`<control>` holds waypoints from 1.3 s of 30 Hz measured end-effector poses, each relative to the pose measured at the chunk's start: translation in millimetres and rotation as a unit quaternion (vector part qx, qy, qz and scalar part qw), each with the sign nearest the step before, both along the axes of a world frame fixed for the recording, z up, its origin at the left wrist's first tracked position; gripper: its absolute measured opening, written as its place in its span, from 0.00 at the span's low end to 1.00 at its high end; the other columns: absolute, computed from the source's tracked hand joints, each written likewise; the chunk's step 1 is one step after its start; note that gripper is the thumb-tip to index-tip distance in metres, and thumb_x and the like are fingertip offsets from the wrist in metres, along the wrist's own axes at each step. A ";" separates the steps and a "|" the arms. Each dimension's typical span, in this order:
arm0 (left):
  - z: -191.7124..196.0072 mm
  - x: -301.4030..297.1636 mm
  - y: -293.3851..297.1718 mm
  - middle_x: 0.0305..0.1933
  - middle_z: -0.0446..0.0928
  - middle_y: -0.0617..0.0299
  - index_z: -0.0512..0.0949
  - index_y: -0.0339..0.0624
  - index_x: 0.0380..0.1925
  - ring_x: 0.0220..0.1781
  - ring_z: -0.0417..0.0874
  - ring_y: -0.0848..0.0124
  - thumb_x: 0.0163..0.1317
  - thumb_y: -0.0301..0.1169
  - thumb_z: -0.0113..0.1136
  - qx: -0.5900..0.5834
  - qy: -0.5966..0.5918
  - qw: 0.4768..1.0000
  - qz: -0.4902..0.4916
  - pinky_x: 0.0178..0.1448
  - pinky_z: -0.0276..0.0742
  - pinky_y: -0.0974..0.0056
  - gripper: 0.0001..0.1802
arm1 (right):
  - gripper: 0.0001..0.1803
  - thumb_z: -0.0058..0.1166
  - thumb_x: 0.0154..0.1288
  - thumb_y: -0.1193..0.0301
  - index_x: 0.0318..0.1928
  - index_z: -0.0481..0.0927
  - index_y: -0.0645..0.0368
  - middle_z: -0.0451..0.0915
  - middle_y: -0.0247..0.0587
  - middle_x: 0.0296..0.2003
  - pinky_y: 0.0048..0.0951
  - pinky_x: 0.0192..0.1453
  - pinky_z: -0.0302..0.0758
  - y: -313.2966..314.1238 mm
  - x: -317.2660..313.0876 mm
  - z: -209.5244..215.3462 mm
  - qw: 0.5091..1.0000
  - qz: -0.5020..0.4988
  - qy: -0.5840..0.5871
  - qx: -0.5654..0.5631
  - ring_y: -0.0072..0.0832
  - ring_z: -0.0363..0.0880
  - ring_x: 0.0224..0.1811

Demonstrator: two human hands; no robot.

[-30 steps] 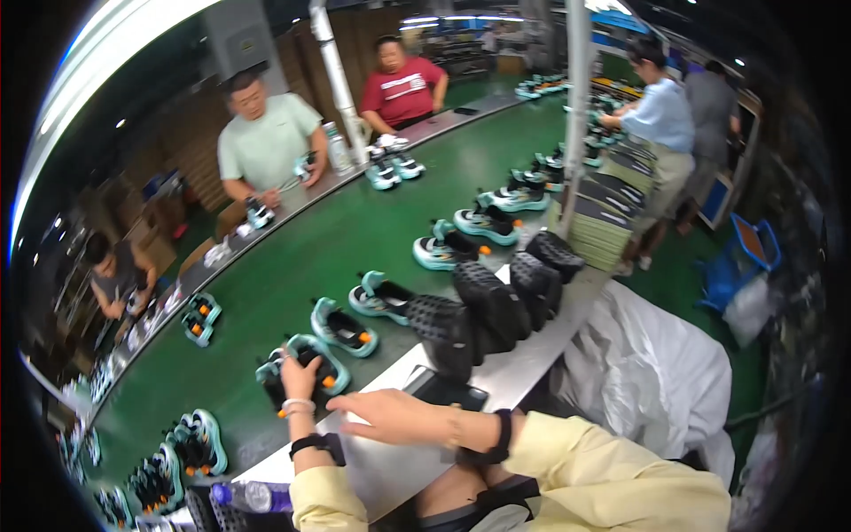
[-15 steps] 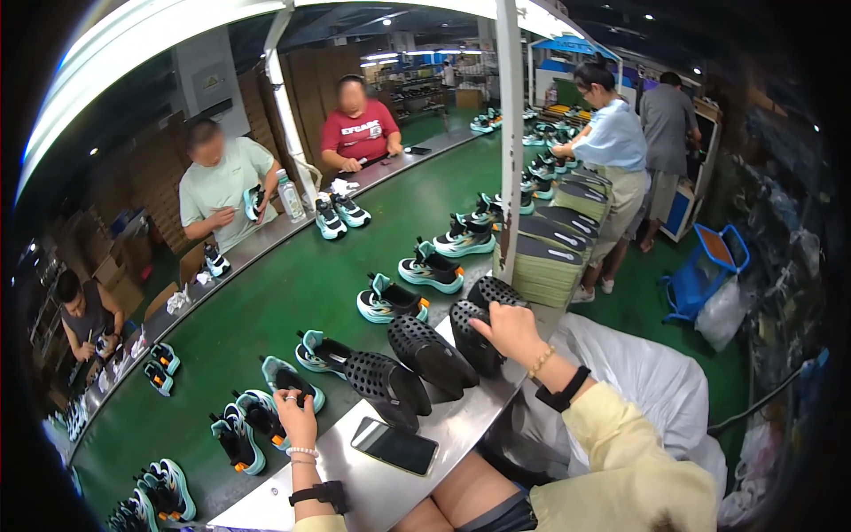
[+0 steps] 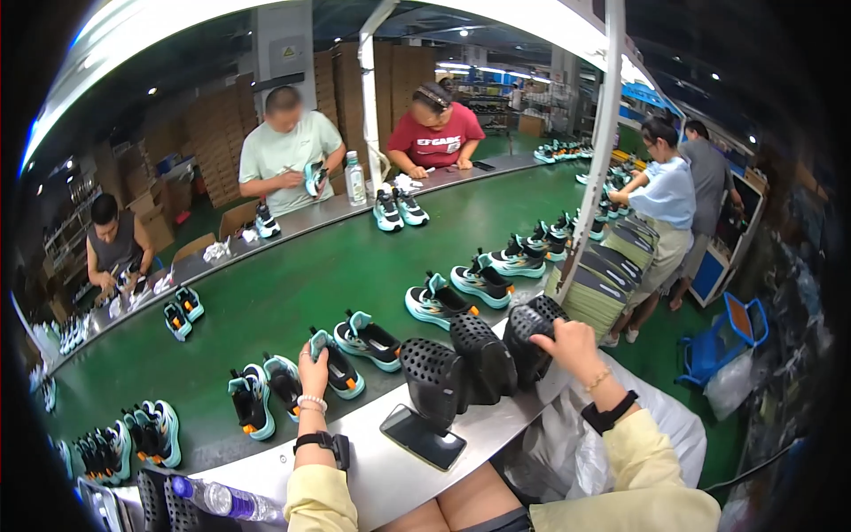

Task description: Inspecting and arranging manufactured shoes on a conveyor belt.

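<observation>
My left hand (image 3: 314, 371) has its fingers closed on the collar of a black sneaker (image 3: 345, 376) with a teal sole, which stands at the near edge of the green belt. More such sneakers (image 3: 253, 401) are lined up on either side of it. At the right, my right hand (image 3: 574, 348) grips a black perforated clog (image 3: 532, 332), its thumb on top and the other fingers partly hidden. Two more perforated clogs (image 3: 483, 355) lean beside it on the metal ledge. A dark-screened phone (image 3: 424, 437) lies flat between my forearms.
The green belt (image 3: 292, 306) curves past me, with coworkers (image 3: 288, 151) seated along its far side. A white post (image 3: 592, 168) rises beyond my right hand, beside stacked green insoles (image 3: 589, 297). Purple-capped bottles (image 3: 229, 499) lie at lower left; white plastic sheeting (image 3: 656, 426) hangs at right.
The view has swung left, so the scene sits farther right and the bottles have come into sight. Both hands keep their grips, the left on the sneaker, the right on the clog.
</observation>
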State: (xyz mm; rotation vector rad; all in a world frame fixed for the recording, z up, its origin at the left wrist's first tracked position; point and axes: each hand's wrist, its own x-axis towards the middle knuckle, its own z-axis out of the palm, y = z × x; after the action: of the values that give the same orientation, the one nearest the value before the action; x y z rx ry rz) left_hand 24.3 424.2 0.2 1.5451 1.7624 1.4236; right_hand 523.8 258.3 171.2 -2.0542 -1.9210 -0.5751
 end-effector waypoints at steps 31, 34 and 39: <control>10.8 -21.2 -20.9 0.22 0.78 0.54 0.80 0.24 0.30 0.26 0.74 0.72 0.65 0.50 0.60 -0.084 -0.178 0.980 -0.029 0.32 0.70 0.60 0.30 | 0.18 0.60 0.62 0.55 0.28 0.87 0.56 0.85 0.45 0.28 0.37 0.35 0.83 118.9 -415.1 -98.9 0.976 0.157 0.086 -0.124 0.39 0.87 0.33; 6.9 -13.4 -17.5 0.21 0.77 0.50 0.79 0.26 0.26 0.25 0.72 0.70 0.65 0.48 0.60 -0.060 -0.218 0.974 -0.017 0.32 0.69 0.58 0.28 | 0.17 0.57 0.64 0.57 0.28 0.87 0.56 0.86 0.45 0.28 0.37 0.36 0.83 125.6 -419.1 -103.8 0.980 0.138 0.089 -0.109 0.38 0.87 0.32; -1.5 -13.8 -21.0 0.22 0.75 0.67 0.77 0.33 0.24 0.26 0.68 0.81 0.68 0.43 0.60 -0.073 -0.211 0.975 -0.005 0.28 0.66 0.66 0.23 | 0.14 0.49 0.64 0.67 0.27 0.87 0.52 0.86 0.44 0.28 0.34 0.33 0.83 127.2 -425.9 -114.3 0.978 0.130 0.080 -0.141 0.35 0.88 0.31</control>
State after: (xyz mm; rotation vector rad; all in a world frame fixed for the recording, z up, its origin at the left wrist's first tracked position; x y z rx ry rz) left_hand 10.5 403.2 -1.2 1.0775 1.5571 1.4519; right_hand 97.9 385.5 56.9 -1.8871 -2.2252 -0.0782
